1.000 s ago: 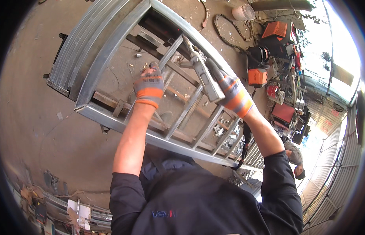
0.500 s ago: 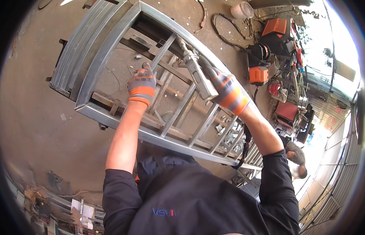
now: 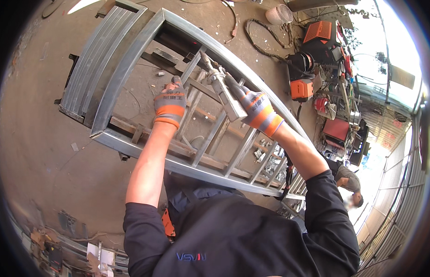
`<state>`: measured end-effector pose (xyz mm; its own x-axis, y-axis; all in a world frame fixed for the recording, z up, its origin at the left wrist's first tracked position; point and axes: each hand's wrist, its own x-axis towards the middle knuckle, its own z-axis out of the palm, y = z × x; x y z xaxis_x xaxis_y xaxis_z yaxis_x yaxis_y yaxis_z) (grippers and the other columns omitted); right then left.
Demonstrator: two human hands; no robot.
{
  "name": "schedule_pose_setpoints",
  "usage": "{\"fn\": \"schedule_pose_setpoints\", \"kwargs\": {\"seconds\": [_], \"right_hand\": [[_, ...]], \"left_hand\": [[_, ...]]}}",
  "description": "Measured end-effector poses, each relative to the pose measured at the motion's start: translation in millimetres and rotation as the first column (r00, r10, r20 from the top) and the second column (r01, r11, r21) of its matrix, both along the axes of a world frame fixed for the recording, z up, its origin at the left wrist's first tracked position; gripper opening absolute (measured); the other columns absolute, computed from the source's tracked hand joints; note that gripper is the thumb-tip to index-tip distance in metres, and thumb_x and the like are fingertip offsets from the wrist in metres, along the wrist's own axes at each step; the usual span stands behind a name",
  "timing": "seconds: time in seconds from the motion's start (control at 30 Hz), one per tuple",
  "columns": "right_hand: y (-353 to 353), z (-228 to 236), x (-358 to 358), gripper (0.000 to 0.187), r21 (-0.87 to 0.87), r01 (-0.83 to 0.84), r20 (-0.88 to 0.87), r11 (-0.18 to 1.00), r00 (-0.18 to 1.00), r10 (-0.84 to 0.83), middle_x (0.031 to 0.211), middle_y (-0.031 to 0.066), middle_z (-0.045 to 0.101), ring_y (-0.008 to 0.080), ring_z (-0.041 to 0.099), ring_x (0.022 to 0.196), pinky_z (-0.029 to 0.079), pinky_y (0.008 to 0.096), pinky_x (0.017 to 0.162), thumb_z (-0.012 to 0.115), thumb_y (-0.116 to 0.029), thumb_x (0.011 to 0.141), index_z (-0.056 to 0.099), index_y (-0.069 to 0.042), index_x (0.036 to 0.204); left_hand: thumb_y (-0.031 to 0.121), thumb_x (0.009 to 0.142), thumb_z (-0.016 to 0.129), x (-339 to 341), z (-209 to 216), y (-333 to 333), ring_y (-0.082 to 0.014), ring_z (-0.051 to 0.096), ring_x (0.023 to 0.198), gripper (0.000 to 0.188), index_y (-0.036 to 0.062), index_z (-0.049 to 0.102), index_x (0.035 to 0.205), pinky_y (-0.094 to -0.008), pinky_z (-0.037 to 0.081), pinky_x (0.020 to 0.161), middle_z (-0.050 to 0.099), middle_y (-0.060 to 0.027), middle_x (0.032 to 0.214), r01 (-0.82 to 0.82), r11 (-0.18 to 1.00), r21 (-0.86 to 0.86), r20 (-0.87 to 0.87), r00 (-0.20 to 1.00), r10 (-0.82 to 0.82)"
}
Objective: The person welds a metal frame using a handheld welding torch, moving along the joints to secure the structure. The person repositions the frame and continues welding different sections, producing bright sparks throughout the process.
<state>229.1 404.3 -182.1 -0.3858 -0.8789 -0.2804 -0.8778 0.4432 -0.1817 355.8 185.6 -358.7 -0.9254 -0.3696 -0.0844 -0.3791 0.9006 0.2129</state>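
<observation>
My right hand (image 3: 259, 107), in a grey and orange work glove, is closed round a metallic welding gun (image 3: 224, 94). The gun's narrow nozzle points at the far rail of a steel ladder-like frame (image 3: 127, 71), where a short square crossbar (image 3: 193, 63) meets it. A small red light spot shows beside that joint. My left hand (image 3: 170, 102), gloved alike, is closed at the near end of this crossbar, which stops short of the near rail. Its fingers are partly hidden. Several fixed crossbars (image 3: 211, 138) span the frame to the right.
Stacked curved steel bars (image 3: 97, 51) lie at the frame's left end. Beyond the frame are a coiled hose (image 3: 252, 34), a pale bucket (image 3: 278, 15) and orange-black machines (image 3: 319, 37). Another person (image 3: 348, 180) bends over at the far right. Metal stock (image 3: 95, 258) lies at lower left.
The view has shifted slightly. The welding gun and right hand have moved a little left and toward me. The left hand keeps its place at the crossbar.
</observation>
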Motion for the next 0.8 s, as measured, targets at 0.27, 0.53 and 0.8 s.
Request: {"fn": "schedule_pose_setpoints", "kwargs": {"seconds": [0.27, 0.53, 0.8], "right_hand": [[0.1, 2.7, -8.7, 0.104, -0.185, -0.028, -0.002, 0.982, 1.0, 0.028, 0.114, 0.0203, 0.07, 0.0357, 0.076, 0.082, 0.059, 0.0457, 0.067, 0.074, -0.006, 0.075, 0.03, -0.003, 0.169], [3.8, -3.4, -14.6, 0.087, -0.13, 0.012, 0.053, 0.991, 0.999, -0.006, 0.114, 0.0221, 0.072, 0.0368, 0.076, 0.077, 0.06, 0.0449, 0.062, 0.076, -0.015, 0.082, 0.04, -0.008, 0.161], [6.6, -0.9, -8.1, 0.086, -0.082, 0.0, 0.052, 0.997, 0.999, 0.004, 0.129, 0.0259, 0.068, 0.0365, 0.077, 0.078, 0.06, 0.0446, 0.06, 0.072, -0.006, 0.08, 0.042, -0.005, 0.16]], "left_hand": [[0.017, 0.106, 0.052, 5.0, -2.3, -1.0, -0.028, 0.079, 0.083, 0.021, 0.0083, 0.064, 0.121, -0.0422, 0.064, 0.065, 0.074, -0.0142, 0.098, -0.011, 0.995, 0.102, 0.0, 1.0, 0.011], [0.05, 0.095, 0.077, -2.9, 17.7, -5.3, -0.0392, 0.073, 0.112, 0.06, 0.0081, 0.058, 0.133, -0.0522, 0.06, 0.093, 0.073, -0.0202, 0.122, -0.18, 0.945, 0.272, 0.174, 0.975, 0.136], [0.069, 0.089, 0.073, -43.9, 31.3, -11.2, -0.0458, 0.031, 0.158, 0.096, 0.0061, 0.053, 0.159, -0.0659, 0.025, 0.128, 0.05, -0.0206, 0.159, -0.176, 0.982, -0.067, -0.313, 0.938, 0.147]]}}
